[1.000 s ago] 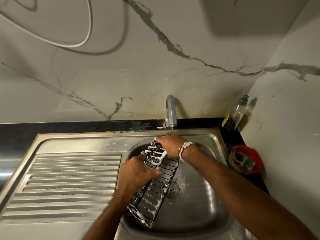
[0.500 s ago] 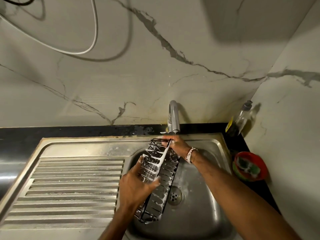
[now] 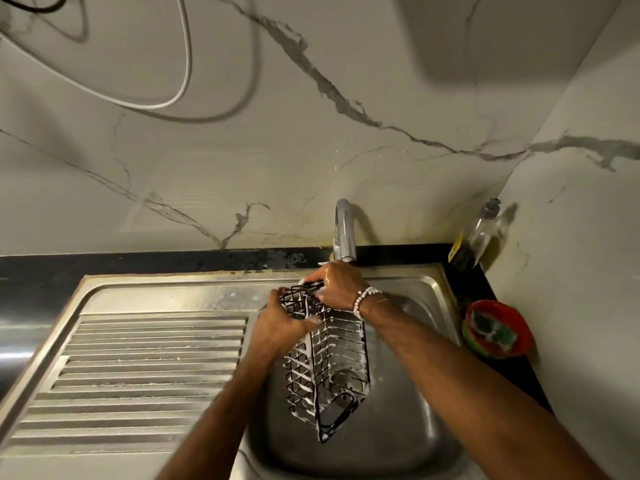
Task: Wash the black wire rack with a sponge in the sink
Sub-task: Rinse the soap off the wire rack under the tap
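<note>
The black wire rack (image 3: 325,372), streaked with white foam, is held tilted over the steel sink basin (image 3: 408,403), its far end raised under the tap. My left hand (image 3: 282,323) grips the rack's upper left side. My right hand (image 3: 337,284), with a white bead bracelet at the wrist, grips the rack's top end right below the faucet (image 3: 344,233). A green sponge (image 3: 490,329) lies in a red bowl (image 3: 519,336) on the counter to the right of the sink.
A ribbed steel drainboard (image 3: 138,368) lies left of the basin. A clear dish-soap bottle (image 3: 476,235) stands in the back right corner. A white cable (image 3: 180,81) hangs on the marble wall. The black counter edge (image 3: 138,263) runs behind the sink.
The rack has been lifted and swung more upright, its top end brought up under the tap. Both hands have shifted to the rack's upper end.
</note>
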